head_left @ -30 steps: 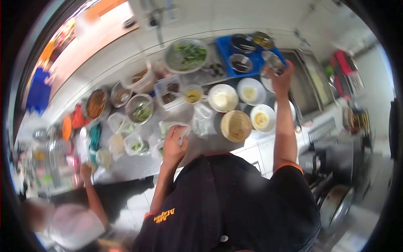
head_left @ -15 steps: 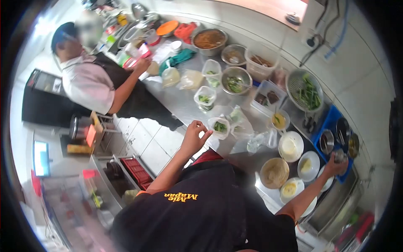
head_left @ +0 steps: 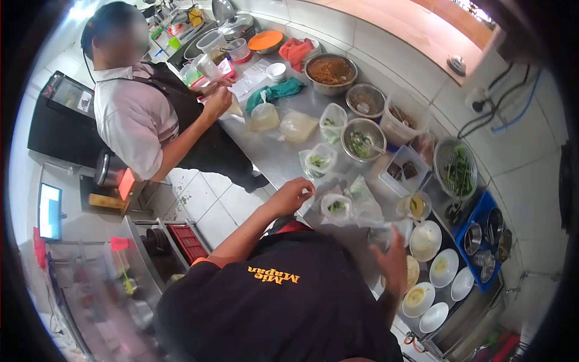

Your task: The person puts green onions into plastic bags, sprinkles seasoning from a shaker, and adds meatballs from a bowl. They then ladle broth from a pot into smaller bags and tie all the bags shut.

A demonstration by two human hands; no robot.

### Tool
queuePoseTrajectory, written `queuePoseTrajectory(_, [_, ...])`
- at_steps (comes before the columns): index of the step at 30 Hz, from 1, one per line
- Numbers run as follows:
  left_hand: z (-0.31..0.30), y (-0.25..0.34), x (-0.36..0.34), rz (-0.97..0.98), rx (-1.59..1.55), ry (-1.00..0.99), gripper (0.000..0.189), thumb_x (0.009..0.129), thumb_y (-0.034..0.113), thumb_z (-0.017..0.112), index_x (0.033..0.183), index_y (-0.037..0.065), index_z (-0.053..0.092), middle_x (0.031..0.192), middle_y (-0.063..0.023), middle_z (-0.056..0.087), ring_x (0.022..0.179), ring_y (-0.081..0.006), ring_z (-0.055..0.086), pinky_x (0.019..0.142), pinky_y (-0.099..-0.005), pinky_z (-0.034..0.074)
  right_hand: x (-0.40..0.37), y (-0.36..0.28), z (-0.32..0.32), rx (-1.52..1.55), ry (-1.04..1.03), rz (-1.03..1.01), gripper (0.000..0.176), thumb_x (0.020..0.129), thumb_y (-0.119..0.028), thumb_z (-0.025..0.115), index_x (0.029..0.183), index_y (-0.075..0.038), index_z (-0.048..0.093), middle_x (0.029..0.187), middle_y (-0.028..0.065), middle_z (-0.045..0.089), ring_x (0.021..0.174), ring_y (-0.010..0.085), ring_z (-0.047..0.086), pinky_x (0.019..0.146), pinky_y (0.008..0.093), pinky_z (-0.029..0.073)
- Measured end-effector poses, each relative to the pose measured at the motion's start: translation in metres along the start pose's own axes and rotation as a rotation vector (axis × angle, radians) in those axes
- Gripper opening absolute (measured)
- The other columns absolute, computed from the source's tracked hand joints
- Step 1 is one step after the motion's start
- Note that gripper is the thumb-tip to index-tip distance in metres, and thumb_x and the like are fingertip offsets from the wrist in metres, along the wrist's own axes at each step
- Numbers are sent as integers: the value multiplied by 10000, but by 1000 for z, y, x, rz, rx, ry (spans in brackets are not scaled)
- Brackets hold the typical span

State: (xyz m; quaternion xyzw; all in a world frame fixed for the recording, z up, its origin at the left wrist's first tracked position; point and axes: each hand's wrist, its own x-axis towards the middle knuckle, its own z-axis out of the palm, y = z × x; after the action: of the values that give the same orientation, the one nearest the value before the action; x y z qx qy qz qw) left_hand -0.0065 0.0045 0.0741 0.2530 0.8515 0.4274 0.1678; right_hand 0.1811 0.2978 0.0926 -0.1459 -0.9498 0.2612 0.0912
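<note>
My left hand (head_left: 294, 196) hangs over the table's near edge with loosely bent fingers, and I see nothing in it. Closest to it is an open plastic bag with chopped greens (head_left: 336, 207); another bag of greens (head_left: 318, 160) stands farther back. My right hand (head_left: 393, 259), a little blurred, is above the near side of the table with thumb and fingers apart. It partly covers a clear plastic bag (head_left: 380, 236) and a bowl (head_left: 412, 273) behind it. Small metal containers (head_left: 484, 259) sit in the blue tray (head_left: 467, 241) to the right.
Several white bowls (head_left: 444, 268) stand at the right. Along the wall are a steel bowl of greens (head_left: 363, 140), a colander (head_left: 455, 169), a plastic tub (head_left: 405, 173) and a bowl of brown food (head_left: 330, 73). A co-worker (head_left: 136, 114) at the left handles a bag.
My right hand has come away from a small container in the blue tray and moved left to the clear bag. The camera view has shifted; my left hand stays near the bag of greens.
</note>
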Motion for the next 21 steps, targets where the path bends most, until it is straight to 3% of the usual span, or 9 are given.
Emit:
queuePoseTrajectory(3, [-24, -36, 12, 47, -50, -81, 163, 888, 204, 634, 941, 50, 643, 804, -98, 651, 705, -200, 592, 663, -333, 468, 12, -3, 39, -17, -161, 89, 413, 766, -170, 713, 1140, -60, 579, 1039, 160, 639, 866, 334, 632, 771, 403, 485])
queuePoseTrajectory(5, [-55, -57, 13, -54, -83, -179, 196, 896, 244, 622, 902, 49, 642, 756, -105, 640, 683, -201, 589, 663, -336, 465, 27, -4, 54, 64, -226, 276, 276, 769, -141, 692, 1021, -54, 625, 860, 156, 662, 769, 326, 644, 742, 400, 499])
queuePoseTrajectory(8, [-95, -111, 3, -35, -100, -241, 252, 903, 272, 618, 820, 35, 623, 699, -104, 615, 656, -188, 580, 646, -331, 457, 47, -20, 51, 25, -197, 391, 154, 768, -109, 675, 903, -45, 637, 729, 144, 650, 713, 328, 642, 698, 407, 499])
queuePoseTrajectory(12, [-131, -182, -19, -221, -120, -368, 385, 929, 358, 565, 735, 25, 574, 630, -99, 570, 621, -163, 571, 600, -327, 443, 71, -12, 32, -142, -20, 354, 141, 797, -170, 654, 841, -37, 634, 736, 144, 650, 695, 279, 646, 638, 369, 494])
queuePoseTrajectory(15, [-146, -199, -43, -401, -88, -405, 468, 944, 423, 516, 718, 15, 553, 573, -92, 534, 573, -153, 555, 561, -330, 430, 116, -65, 4, -350, 51, 234, 169, 827, -183, 635, 793, -18, 618, 706, 164, 620, 651, 289, 614, 592, 386, 459])
queuePoseTrajectory(17, [-159, -197, -53, -547, -152, -448, 482, 937, 448, 512, 727, 17, 563, 586, -88, 545, 576, -157, 547, 567, -332, 430, 153, -113, -3, -251, 129, 131, 189, 856, -168, 613, 779, 4, 604, 690, 183, 598, 624, 303, 587, 579, 394, 431])
queuePoseTrajectory(21, [-148, -227, -74, -472, -122, -338, 487, 929, 464, 509, 760, 13, 583, 656, -127, 583, 621, -218, 572, 601, -368, 437, 225, -219, -10, -203, 99, -14, 194, 877, -167, 587, 805, 11, 609, 767, 179, 602, 676, 347, 567, 616, 414, 422])
